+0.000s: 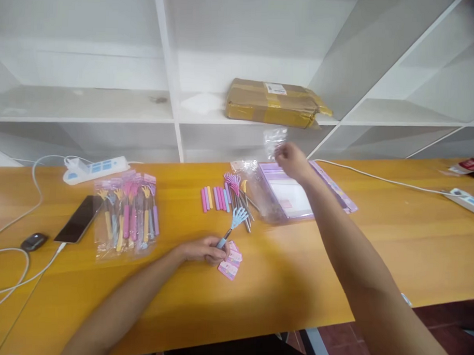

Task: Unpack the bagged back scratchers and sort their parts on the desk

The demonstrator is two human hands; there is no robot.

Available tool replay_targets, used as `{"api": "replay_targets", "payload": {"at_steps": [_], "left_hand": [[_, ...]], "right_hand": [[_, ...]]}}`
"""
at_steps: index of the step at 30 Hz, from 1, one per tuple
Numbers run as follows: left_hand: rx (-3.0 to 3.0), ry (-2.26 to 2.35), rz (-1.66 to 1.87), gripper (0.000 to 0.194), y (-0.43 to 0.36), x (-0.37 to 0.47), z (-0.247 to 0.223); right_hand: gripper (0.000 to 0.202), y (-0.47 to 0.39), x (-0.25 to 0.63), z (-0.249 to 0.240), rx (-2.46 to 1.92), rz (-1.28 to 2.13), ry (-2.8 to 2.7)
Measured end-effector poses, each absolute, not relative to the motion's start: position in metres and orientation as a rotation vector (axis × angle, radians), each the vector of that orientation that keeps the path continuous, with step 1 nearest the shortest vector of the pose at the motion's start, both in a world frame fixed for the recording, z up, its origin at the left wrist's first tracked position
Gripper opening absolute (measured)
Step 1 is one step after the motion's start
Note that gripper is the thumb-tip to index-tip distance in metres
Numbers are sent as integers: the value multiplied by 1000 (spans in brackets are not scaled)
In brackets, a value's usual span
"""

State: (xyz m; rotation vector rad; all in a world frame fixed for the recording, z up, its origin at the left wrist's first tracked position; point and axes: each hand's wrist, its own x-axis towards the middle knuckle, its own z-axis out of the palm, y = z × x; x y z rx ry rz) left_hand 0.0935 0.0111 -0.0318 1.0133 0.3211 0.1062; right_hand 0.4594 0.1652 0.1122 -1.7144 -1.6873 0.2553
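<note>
My left hand (206, 250) is closed around the handle of a light blue back scratcher (238, 219), its claw end pointing up and away. Beside that hand, several pink cards (230, 264) lie on the table. My right hand (292, 160) is raised over the far edge, fingers pinched on a small clear plastic bag (274, 140). Beyond the left hand are loose scratcher rods with purple, pink and yellow claws (234, 183), next to short coloured handle sleeves (216, 198). A purple-edged tray (265, 186) lies under my right forearm.
Bagged back scratchers (129, 215) lie at left, near a phone (79, 219), a black mouse (34, 241), cables and a power strip (97, 170). A taped cardboard box (274, 102) sits on the shelf behind. Another power strip (467, 201) is at far right.
</note>
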Motion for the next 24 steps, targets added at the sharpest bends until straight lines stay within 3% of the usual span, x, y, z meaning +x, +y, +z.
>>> {"api": "replay_targets", "payload": {"at_steps": [4,8,16,18,21,24], "left_hand": [[992,314,139,41,11,93,-31],[972,311,151,40,10,92,-30],[973,315,161,44,12,95,-29],[1014,344,207,48,10,98,-29],[1097,401,370,52,1,102,-20],[1559,521,462,40,-13,104,-2]], "right_hand": [[38,188,422,67,-2018,167,-1913],[39,182,404,35,-2042,23,-1962],[28,146,396,62,-2039,-145,-1973],[23,116,388,75,-1915,-22,-1977],[14,50,374,85,-1551,513,-2090],[13,-17,358,79,-1153,1032,-2196]]}}
